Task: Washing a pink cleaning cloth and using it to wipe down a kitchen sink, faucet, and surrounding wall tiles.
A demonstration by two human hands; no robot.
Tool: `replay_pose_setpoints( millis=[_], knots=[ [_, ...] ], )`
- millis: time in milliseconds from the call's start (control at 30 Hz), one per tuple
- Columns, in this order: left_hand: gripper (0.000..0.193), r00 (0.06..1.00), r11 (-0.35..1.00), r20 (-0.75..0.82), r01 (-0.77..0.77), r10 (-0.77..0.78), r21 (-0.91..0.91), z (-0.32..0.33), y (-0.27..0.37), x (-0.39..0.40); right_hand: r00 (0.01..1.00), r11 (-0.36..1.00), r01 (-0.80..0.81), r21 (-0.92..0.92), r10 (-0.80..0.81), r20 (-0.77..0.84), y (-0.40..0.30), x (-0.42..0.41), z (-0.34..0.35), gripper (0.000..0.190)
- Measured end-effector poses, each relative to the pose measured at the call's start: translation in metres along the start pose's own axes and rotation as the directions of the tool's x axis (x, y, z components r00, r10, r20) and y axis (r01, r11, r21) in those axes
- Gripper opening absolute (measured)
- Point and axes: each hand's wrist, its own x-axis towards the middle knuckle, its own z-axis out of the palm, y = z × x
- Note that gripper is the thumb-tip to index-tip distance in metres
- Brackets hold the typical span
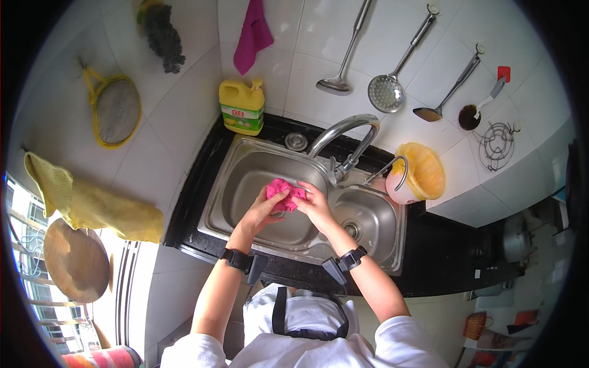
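Observation:
A crumpled pink cloth (286, 189) is bunched between my two hands, above the larger basin of a stainless steel double sink (239, 161). My left hand (266, 208) grips the cloth from its left side, thumb laid over it. On the right side, the fingers of my right hand (316, 205) pinch the cloth's edge. The large basin's drain is mostly hidden behind my hands and the cloth. A chrome faucet (343, 124) arches over the back of the sink; no water stream is visible.
A yellow detergent jug (241, 108) stands at the back left corner. Right of the faucet is a small bin with an orange liner (418, 170). A ladle (336, 83), a skimmer (386, 92) and a spatula (430, 112) hang on the tiled wall. Yellow rubber gloves (110, 209) hang at left.

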Motion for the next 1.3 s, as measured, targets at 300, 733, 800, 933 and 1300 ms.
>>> replay_pose_setpoints(
  millis=[300, 733, 800, 933, 1300],
  knots=[
    [0.043, 0.994, 0.864, 0.027, -0.076, 0.102, -0.497, -0.022, -0.003, 0.041, 0.976, 0.991, 0.083, -0.107, -0.102, -0.191, -0.017, 0.033, -0.042, 0.047],
    [0.007, 0.951, 0.932, -0.308, -0.101, -0.012, -0.348, -0.020, -0.034, 0.102, 0.918, 0.690, 0.203, -0.694, -0.381, -0.110, -0.018, 0.117, -0.077, 0.031],
    [0.004, 0.938, 0.946, -0.338, -0.044, -0.071, -0.320, -0.010, -0.039, 0.111, 0.898, 0.637, 0.239, -0.732, -0.432, -0.083, -0.015, 0.114, -0.076, 0.028],
    [0.009, 0.879, 0.920, -0.426, 0.037, -0.216, -0.390, 0.013, -0.036, 0.124, 0.912, 0.590, 0.248, -0.768, -0.410, -0.020, -0.024, 0.103, -0.068, 0.025],
    [0.008, 0.912, 0.901, -0.379, -0.028, -0.154, -0.433, 0.042, -0.033, 0.145, 0.840, 0.602, 0.344, -0.720, -0.541, -0.051, -0.017, 0.055, -0.027, 0.017]
  ],
)
